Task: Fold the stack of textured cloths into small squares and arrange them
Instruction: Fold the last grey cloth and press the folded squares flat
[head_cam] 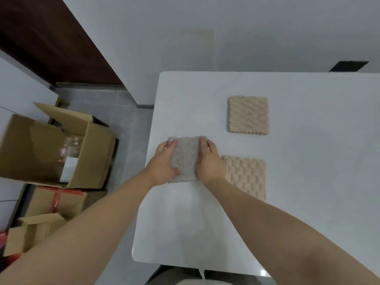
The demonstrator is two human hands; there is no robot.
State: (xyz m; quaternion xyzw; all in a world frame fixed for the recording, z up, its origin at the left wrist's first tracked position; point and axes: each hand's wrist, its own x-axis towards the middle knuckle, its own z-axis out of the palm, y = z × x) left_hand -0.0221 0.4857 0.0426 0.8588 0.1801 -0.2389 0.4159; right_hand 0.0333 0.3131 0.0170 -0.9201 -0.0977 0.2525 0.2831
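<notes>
A grey textured cloth (pixel 186 159), folded into a small square, lies near the left edge of the white table (pixel 308 182). My left hand (pixel 164 161) grips its left side, fingers over the far corner and thumb on top near the front. My right hand (pixel 209 161) grips the right side the same way. A beige folded stack (pixel 247 115) lies further back on the table. Another beige folded square (pixel 246 177) sits just right of my right hand, partly hidden by my wrist.
The table's left edge runs close to the grey cloth. On the floor to the left stand an open cardboard box (pixel 51 149) and smaller taped boxes (pixel 55 202). A white wall rises behind the table.
</notes>
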